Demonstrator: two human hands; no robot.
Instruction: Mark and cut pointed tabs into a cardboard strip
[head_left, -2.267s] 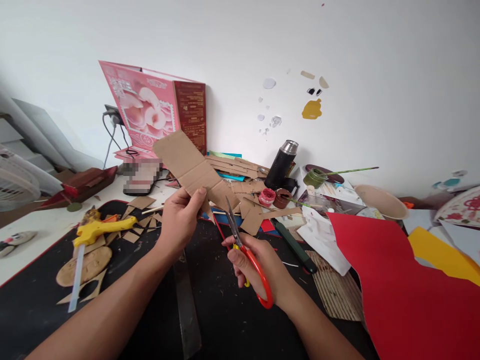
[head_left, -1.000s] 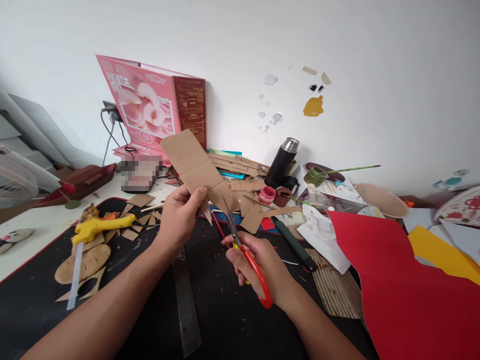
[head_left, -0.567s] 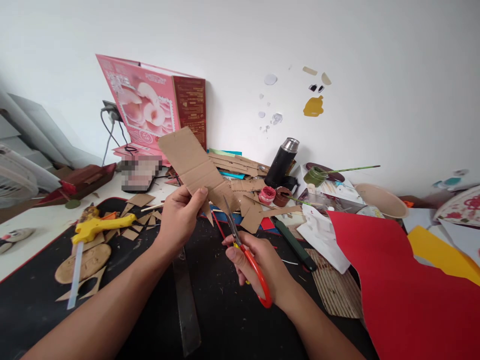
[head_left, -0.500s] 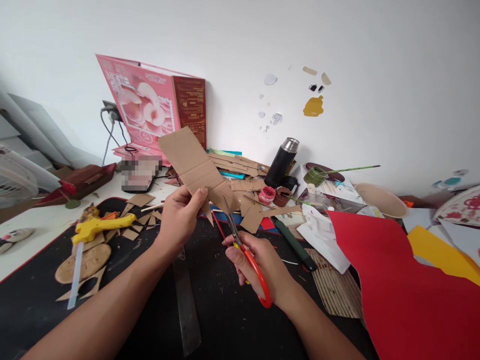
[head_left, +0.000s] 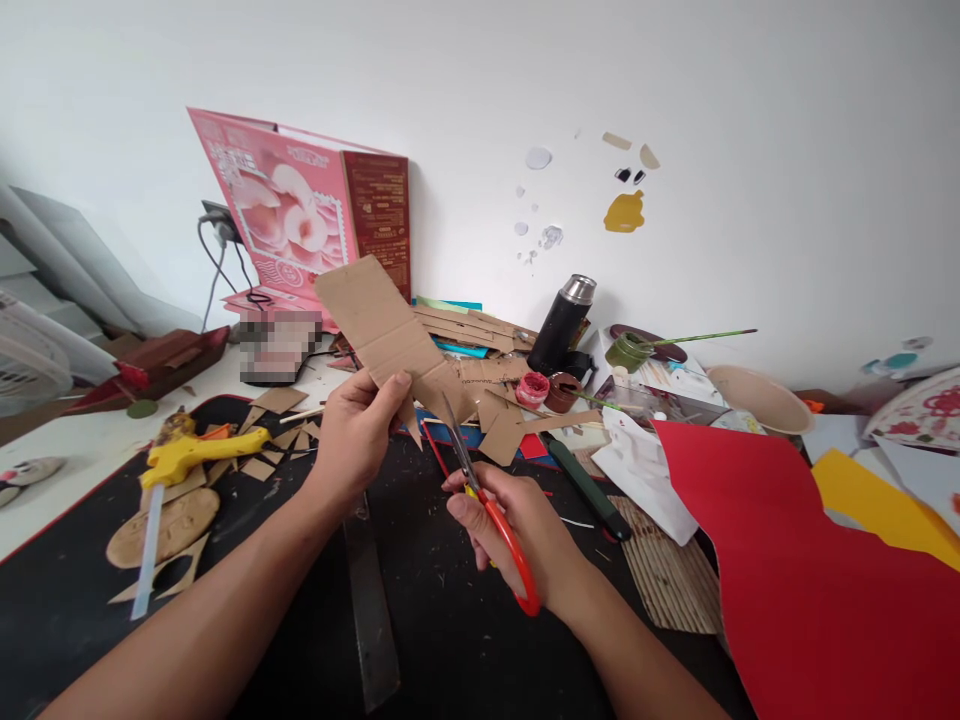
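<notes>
My left hand (head_left: 360, 430) pinches a strip of brown cardboard (head_left: 382, 315) between thumb and fingers, holding it tilted above the black mat. In my right hand (head_left: 510, 525) is a pair of scissors (head_left: 517, 562) with red handles and a bit of yellow inside. Their blades point up at the lower right edge of the cardboard, and look nearly closed. Whether the blades touch the cardboard cannot be made out. Beneath my hands a steel ruler (head_left: 373, 620) lies on the mat.
Left are a yellow glue gun (head_left: 202, 448) and cardboard scraps (head_left: 280, 400). Behind stand a pink box (head_left: 300, 215), a black thermos (head_left: 561, 325) and paint jars (head_left: 532, 388). A green-handled tool (head_left: 589, 490), corrugated cardboard (head_left: 671, 570) and red paper (head_left: 817, 560) lie right.
The whole view has shifted very slightly. Both hands keep their hold on the cardboard and scissors, and the cardboard's lower end has moved only a little against the scissor blades.
</notes>
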